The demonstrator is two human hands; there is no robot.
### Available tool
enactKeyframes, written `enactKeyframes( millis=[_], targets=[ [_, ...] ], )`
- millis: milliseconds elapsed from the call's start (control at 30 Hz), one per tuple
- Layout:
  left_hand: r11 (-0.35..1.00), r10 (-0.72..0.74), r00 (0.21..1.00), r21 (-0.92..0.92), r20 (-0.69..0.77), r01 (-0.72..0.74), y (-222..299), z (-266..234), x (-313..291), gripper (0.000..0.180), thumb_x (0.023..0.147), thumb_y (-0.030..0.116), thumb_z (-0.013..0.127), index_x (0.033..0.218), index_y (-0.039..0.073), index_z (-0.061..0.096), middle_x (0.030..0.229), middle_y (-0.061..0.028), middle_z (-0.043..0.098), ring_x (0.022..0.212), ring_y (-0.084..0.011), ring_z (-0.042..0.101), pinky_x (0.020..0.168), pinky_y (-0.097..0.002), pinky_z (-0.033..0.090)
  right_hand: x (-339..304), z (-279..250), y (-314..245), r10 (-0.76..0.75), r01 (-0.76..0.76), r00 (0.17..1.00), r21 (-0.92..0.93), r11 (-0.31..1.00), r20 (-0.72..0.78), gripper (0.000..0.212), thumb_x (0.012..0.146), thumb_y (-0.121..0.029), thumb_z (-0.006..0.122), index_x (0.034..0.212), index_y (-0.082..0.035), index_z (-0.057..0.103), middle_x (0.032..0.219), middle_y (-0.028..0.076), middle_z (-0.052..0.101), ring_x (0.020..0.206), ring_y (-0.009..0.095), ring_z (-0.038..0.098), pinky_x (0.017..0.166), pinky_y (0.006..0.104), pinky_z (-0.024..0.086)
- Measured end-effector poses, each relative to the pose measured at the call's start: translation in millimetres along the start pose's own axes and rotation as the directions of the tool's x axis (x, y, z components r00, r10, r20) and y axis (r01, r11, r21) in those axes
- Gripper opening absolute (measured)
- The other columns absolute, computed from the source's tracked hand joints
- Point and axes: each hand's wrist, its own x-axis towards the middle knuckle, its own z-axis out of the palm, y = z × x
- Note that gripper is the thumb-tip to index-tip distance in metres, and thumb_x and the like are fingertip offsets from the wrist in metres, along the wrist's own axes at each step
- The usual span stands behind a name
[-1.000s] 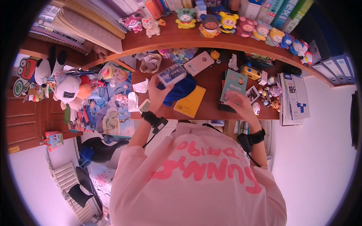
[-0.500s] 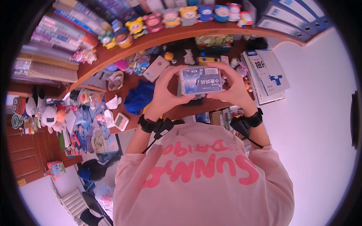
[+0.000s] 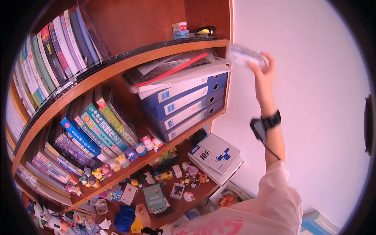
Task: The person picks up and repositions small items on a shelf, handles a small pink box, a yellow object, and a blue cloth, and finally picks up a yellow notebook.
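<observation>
High at the right, my right hand (image 3: 265,76) grips one end of a small clear plastic box (image 3: 244,56) with a pale label, blurred by motion. It is held up beside the bookcase's right edge, in front of the white wall. Low down at the desk's front, my left hand (image 3: 142,215) is away from the box, beside a crumpled blue cloth (image 3: 124,218) and a yellow item (image 3: 137,226). Its fingers are too small and partly hidden to read. A teal book (image 3: 155,197) lies on the desk just right of that hand.
The wooden bookcase holds upright books (image 3: 92,127), blue binders (image 3: 184,105) lying stacked, and a row of small figurines (image 3: 121,159) along a shelf edge. Small stacked boxes (image 3: 180,30) sit on the upper shelf. A pile of white books (image 3: 215,156) stands at the desk's right.
The view has swung up toward the shelves. The plastic box, earlier between both hands above the desk, is now raised to the upper right in my right hand alone; my left hand has let go.
</observation>
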Motion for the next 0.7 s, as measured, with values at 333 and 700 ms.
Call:
enactKeyframes(
  millis=[333, 700],
  targets=[
    [0.999, 0.038, 0.984, 0.037, -0.174, -0.032, -23.2, -1.4, -20.9, 0.004, 0.08, 0.001, 0.054, 0.083, -0.002, 0.055, 0.071, -0.0083, 0.054, 0.065, -0.0162, 0.053, 0.061, -0.0275, 0.042, 109.2, 41.8, 75.6, -0.254, 0.175, 0.951, -0.368, 0.913, -0.178, 0.065, 0.063, -0.027, 0.079, 0.106, 0.005, 0.043, 0.096, 0.016, 0.053, 0.086, 0.021, 0.053, 0.074, 0.0317, 0.045],
    [0.997, 0.046, 0.984, 0.076, -0.175, -0.033, 1.4, -0.6, -22.7, 0.004, 0.079, 0.002, 0.054, 0.079, -0.001, 0.056, 0.07, -0.0083, 0.056, 0.065, -0.0156, 0.053, 0.06, -0.0281, 0.042, 105.0, 54.8, 115.7, -0.339, 0.262, 0.934, -0.432, 0.863, -0.111, 0.063, 0.074, -0.036, 0.071, 0.112, 0.008, 0.046, 0.109, 0.019, 0.049, 0.091, 0.023, 0.052, 0.079, 0.0333, 0.044]
  ],
)
